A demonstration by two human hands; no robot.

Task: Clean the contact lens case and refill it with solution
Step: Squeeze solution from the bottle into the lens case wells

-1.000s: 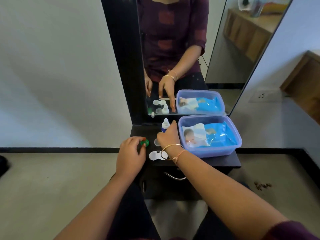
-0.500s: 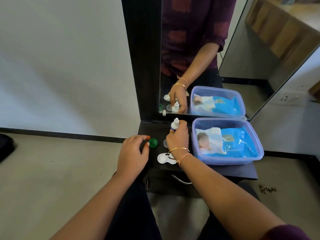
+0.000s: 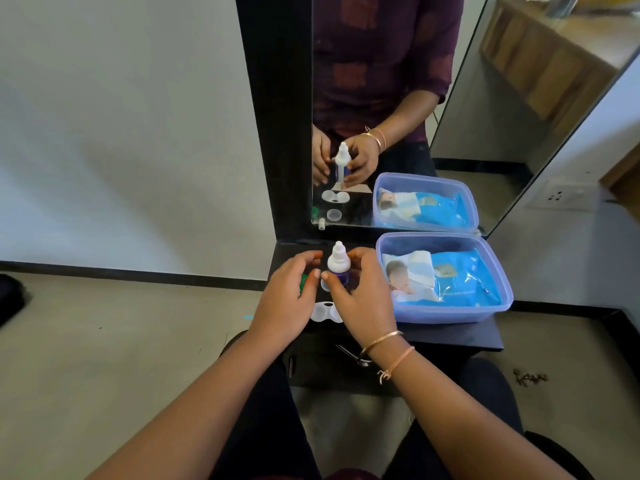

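Observation:
My right hand (image 3: pixel 363 292) is shut on the small solution bottle (image 3: pixel 336 263), which has a white nozzle cap and a purple body and is held upright above the black shelf. My left hand (image 3: pixel 285 296) hovers just left of the bottle with curled, parted fingers, one fingertip touching near its base, and holds nothing. A green cap (image 3: pixel 303 283) lies on the shelf, mostly hidden under my left hand. The open white contact lens case (image 3: pixel 325 312) lies on the shelf below and between both hands. The mirror shows a clear cap lying behind the hands.
A blue plastic tub (image 3: pixel 450 315) holding a blue pack of wipes (image 3: pixel 457 282) fills the right of the black shelf (image 3: pixel 460 337). A tall mirror (image 3: pixel 381 81) stands directly behind. A metal drawer handle (image 3: pixel 348 353) sits below the shelf edge. Bare floor lies on both sides.
My right hand has lifted the bottle off the shelf and drawn it toward me. My left hand has let go of the green cap and moved right, up to the bottle.

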